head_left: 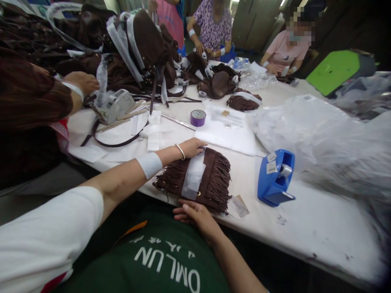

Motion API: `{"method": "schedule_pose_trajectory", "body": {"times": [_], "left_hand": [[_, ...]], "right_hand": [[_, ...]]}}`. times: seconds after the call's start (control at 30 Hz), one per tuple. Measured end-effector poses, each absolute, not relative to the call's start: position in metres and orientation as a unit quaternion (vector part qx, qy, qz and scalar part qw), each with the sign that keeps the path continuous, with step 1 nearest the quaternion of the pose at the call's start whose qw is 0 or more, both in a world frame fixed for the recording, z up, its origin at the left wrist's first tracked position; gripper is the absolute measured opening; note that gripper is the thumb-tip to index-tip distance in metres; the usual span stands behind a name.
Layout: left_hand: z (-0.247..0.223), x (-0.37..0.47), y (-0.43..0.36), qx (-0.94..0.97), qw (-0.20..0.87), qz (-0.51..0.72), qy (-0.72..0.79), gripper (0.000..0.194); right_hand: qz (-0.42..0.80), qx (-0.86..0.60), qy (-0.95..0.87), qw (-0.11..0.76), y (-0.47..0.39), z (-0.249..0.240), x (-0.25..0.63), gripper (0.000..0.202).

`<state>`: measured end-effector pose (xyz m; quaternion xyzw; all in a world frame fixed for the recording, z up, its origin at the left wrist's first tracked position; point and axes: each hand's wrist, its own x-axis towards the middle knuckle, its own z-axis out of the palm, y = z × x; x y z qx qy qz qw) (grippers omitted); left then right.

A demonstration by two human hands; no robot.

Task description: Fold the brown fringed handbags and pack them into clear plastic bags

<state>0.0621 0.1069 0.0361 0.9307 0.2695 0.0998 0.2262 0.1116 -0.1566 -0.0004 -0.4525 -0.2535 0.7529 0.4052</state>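
Bag (pixel 211 176) partly behind left hand (pixel 194 147)

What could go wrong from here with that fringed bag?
The brown fringed bag lies at the near edge of the table, so a careless pull might slide it off. Its loose fringe could catch on the right hand close by. The small packet to its right also lies near the edge and might get brushed down.

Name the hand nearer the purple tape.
Left. The left hand is short of the purple tape; the right hand farther back, by the near edge of the brown bag.
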Motion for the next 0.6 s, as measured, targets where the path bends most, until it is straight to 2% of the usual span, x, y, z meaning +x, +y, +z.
{"method": "schedule_pose_trajectory", "body": {"times": [0.07, 0.13, 0.2, 0.27, 0.33, 0.47, 0.6], "left_hand": [[0.039, 0.045, 0.085, 0.928, 0.199, 0.18, 0.259, 0.034], [0.044, 0.02, 0.057, 0.921, 0.176, 0.263, 0.229, 0.029], [0.047, -0.003, 0.028, 0.926, 0.172, 0.276, 0.192, 0.031], [0.046, -0.016, 0.003, 0.941, 0.158, 0.244, 0.172, 0.042], [0.042, -0.019, -0.014, 0.951, 0.129, 0.217, 0.176, 0.049], [0.03, -0.014, -0.024, 0.943, 0.101, 0.234, 0.213, 0.022], [0.028, -0.011, -0.022, 0.903, 0.163, 0.292, 0.271, 0.017]], "right_hand": [[0.735, -0.459, -0.299, 0.399, -0.166, 0.013, 0.122, 0.041], [0.656, -0.517, -0.328, 0.442, -0.172, 0.028, 0.134, 0.034], [0.542, -0.593, -0.341, 0.488, -0.169, 0.04, 0.146, 0.031], [0.443, -0.645, -0.371, 0.5, -0.156, 0.046, 0.157, 0.031], [0.391, -0.661, -0.421, 0.483, -0.139, 0.045, 0.162, 0.035], [0.379, -0.659, -0.465, 0.453, -0.114, 0.037, 0.166, 0.039], [0.361, -0.688, -0.499, 0.384, -0.107, 0.039, 0.17, 0.028]]}}
